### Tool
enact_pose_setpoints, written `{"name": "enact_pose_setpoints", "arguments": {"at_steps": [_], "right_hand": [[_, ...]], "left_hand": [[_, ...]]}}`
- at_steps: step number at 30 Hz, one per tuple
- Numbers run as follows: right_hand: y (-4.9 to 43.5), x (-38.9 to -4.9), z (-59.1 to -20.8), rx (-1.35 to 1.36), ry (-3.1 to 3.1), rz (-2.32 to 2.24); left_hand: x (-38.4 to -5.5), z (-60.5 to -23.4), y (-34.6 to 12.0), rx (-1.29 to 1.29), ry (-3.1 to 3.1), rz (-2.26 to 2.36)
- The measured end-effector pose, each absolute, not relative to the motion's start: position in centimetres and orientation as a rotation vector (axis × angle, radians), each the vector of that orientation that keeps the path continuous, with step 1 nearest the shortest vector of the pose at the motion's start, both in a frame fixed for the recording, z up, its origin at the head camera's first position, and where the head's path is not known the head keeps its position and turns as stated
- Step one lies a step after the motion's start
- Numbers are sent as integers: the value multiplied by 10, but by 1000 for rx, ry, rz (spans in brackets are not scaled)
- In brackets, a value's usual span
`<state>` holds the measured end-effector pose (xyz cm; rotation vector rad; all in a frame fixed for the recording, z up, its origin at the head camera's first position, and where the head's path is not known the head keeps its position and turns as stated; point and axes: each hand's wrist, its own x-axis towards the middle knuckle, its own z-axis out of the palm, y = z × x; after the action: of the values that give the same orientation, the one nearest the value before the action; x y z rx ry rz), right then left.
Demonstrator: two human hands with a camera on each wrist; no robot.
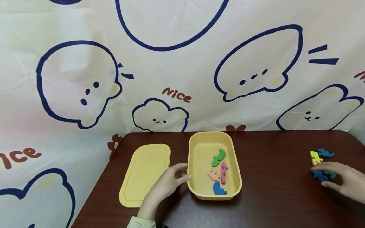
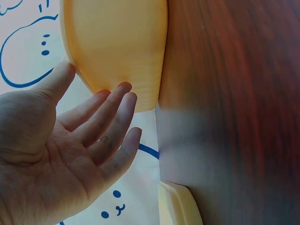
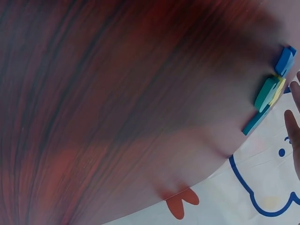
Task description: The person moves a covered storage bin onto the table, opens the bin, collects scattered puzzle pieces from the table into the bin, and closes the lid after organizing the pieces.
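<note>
My left hand (image 1: 170,181) is at the left side of a yellow plastic box (image 1: 191,158), its thumb at the rim. In the left wrist view the fingertips (image 2: 125,88) touch the box's outer wall, fairly straight. Inside the box lie a green puzzle piece (image 1: 218,157), a pink one (image 1: 223,173), a peach one (image 1: 213,175) and a blue one (image 1: 219,189). At the far right, my right hand (image 1: 343,177) reaches over a blue puzzle piece (image 1: 320,175) and a dark green one (image 1: 330,174), fingers extended. Beyond it are a yellow piece (image 1: 315,157) and a teal-blue piece (image 1: 325,153).
A yellow lid (image 1: 145,174) lies flat on the dark brown table (image 1: 271,177), left of the box. Behind the table hangs a pale cloth (image 1: 199,69) printed with cartoon outlines.
</note>
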<state>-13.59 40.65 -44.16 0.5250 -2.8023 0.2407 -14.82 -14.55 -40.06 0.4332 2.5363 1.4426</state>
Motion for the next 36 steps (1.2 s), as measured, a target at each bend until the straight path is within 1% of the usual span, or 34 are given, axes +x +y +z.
{"name": "enact_pose_setpoints", "arguments": {"at_steps": [11, 19, 36], "right_hand": [[418, -139, -449, 548, -2797, 214], [416, -142, -449, 506, -2860, 279], [415, -143, -453, 518, -2846, 284]], "left_hand": [[-149, -402, -145, 424, 2522, 1444], [-149, -401, -145, 420, 2519, 1449], [-148, -400, -146, 403, 2525, 1439]]}}
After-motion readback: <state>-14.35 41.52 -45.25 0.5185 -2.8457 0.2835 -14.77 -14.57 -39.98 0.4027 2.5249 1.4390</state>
